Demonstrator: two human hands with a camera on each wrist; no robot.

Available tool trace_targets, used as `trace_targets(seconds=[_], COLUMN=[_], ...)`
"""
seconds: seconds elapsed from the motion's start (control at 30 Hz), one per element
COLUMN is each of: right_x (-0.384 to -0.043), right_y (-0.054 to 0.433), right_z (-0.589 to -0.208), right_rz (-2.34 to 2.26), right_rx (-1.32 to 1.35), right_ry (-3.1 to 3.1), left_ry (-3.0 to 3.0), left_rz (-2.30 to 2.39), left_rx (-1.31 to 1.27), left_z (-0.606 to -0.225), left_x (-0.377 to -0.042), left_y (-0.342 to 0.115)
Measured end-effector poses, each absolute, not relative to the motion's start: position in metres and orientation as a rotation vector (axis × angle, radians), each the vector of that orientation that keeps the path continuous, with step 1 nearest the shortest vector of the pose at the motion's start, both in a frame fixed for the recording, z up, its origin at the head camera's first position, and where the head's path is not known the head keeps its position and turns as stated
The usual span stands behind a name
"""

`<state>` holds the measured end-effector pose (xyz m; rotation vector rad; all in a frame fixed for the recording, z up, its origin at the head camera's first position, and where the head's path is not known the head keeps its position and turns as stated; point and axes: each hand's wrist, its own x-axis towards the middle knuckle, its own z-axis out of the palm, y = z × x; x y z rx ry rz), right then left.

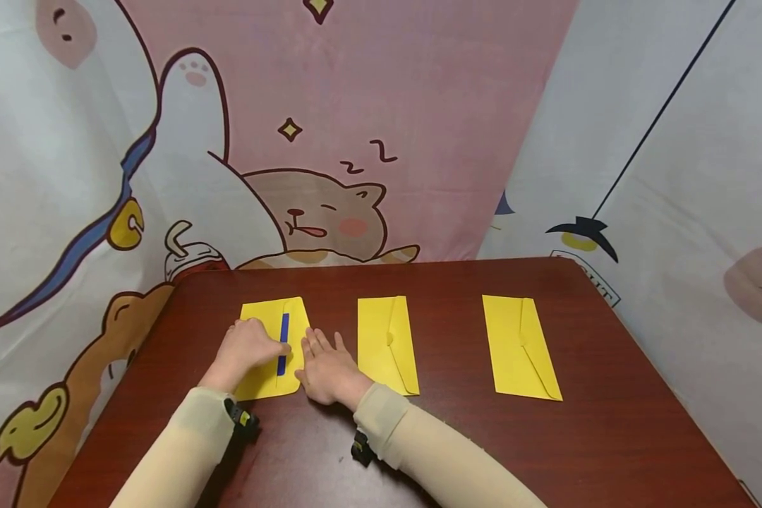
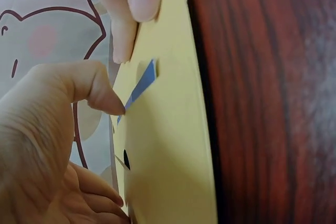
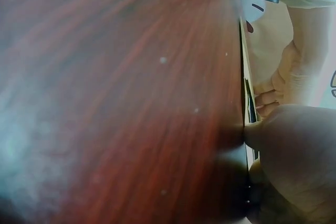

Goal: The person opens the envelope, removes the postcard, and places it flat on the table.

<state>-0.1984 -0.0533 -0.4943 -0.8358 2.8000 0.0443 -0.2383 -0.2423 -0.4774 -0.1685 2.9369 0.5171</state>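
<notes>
- Yellow envelope with a blue strip: it lies on the dark red-brown tabletop, left of centre in the frame, its flap unfolded toward the right. The strip runs lengthwise on it, near the flap.
- The left hand rests over the envelope's left part, thumb tip touching the strip; its grip is loose, clasping nothing.
- The right hand lies with extended fingers at the flap's right edge; its grip is released too.
- Middle envelope: also yellow, just right of the right hand near the centre of the frame, flap folded down.
- Right envelope: yellow as well, well apart at centre right, flap likewise folded.
- Pale sleeves enter from the bottom of the frame.
- A cartoon-printed cloth fills the upper frame behind the tabletop.
</notes>
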Motion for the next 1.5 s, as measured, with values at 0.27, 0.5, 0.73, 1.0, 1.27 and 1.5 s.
trace_targets(seconds=[0.27,0.5,0.73,1.0,1.27,1.5], right_x=[-0.198,-0.2,-0.198,-0.199,-0.2,-0.202], right_y=[-0.057,-0.055,-0.056,-0.058,-0.061,-0.068], right_z=[-0.494,-0.494,-0.494,-0.495,-0.496,-0.493], right_rz=[0.042,0.038,-0.015,0.004,0.029,0.123], right_rx=[-0.836,-0.83,-0.794,-0.799,-0.824,-0.89], right_ry=[2.792,2.813,2.846,2.868,2.871,2.848], left_ry=[2.898,2.909,2.91,2.915,2.966,2.979], left_rz=[0.588,0.63,0.651,0.636,0.58,0.546], left_rx=[-0.207,-0.179,-0.193,-0.183,-0.122,-0.102], left_z=[-0.475,-0.474,-0.479,-0.477,-0.479,-0.484], left_x=[-0.233,-0.233,-0.233,-0.233,-0.236,-0.237], left_y=[-0.252,-0.256,-0.261,-0.261,-0.259,-0.257])
